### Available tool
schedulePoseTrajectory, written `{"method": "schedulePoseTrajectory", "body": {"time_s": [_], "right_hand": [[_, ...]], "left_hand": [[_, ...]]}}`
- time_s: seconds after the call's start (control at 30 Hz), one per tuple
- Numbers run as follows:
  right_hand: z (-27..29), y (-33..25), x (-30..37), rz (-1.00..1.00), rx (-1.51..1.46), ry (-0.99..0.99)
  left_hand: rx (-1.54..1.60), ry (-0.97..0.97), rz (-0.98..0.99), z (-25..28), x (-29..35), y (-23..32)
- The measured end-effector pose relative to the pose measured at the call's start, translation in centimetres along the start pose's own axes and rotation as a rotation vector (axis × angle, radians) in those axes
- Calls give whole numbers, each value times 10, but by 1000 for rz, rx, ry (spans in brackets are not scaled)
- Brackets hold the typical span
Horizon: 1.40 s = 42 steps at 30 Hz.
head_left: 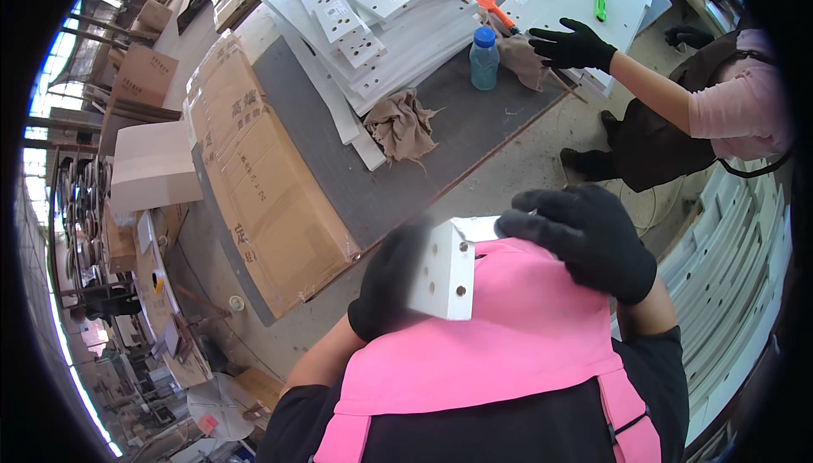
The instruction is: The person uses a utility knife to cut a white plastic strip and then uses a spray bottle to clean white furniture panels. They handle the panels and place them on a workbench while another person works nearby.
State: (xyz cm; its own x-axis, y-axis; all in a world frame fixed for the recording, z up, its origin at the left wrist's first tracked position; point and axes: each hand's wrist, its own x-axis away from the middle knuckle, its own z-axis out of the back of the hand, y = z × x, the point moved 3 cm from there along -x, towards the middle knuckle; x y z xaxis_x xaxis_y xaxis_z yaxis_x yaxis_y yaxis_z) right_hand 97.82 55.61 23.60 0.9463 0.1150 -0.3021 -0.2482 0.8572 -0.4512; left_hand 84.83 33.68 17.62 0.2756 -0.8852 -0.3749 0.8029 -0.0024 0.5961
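In front of my pink apron (508, 319) is a white panel (461, 281) with drilled holes, tilted, its narrow end towards me. My left hand (389, 281), in a black glove and smeared by motion, is closed on the panel's left side. My right hand (584, 238), also black-gloved, is closed with bent fingers at the panel's far upper edge; the thumb is hidden. Beyond my hands is a dark-topped table (364, 196) bearing a stack of white drilled panels (398, 48) and a crumpled brown rag (402, 127).
A blue-capped bottle (483, 60) stands near an orange-handled tool (494, 11) on the table. A long cardboard carton (262, 175) lies at left. At right, a co-worker's gloved hand (576, 45) reaches over white panels holding a green cutter (600, 4). White strips (728, 277) lie lower right.
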Motion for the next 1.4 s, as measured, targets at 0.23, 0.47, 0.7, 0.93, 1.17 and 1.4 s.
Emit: {"method": "schedulePoseTrajectory", "body": {"time_s": [0.23,0.47,0.7,0.93,1.17,1.4], "right_hand": [[9,-4,1,38,-55,146],[3,-13,2,73,-6,69],[1,-13,1,93,-11,88],[1,-17,-3,112,-51,71],[0,-16,0,110,-69,37],[-1,-16,-1,92,-21,78]], "left_hand": [[5,11,25,4,1,0],[15,37,15,4,-1,1],[44,-4,79,3,1,-1],[42,9,87,0,0,-2],[-25,26,2,-2,3,-2],[15,40,8,-3,5,-1]]}}
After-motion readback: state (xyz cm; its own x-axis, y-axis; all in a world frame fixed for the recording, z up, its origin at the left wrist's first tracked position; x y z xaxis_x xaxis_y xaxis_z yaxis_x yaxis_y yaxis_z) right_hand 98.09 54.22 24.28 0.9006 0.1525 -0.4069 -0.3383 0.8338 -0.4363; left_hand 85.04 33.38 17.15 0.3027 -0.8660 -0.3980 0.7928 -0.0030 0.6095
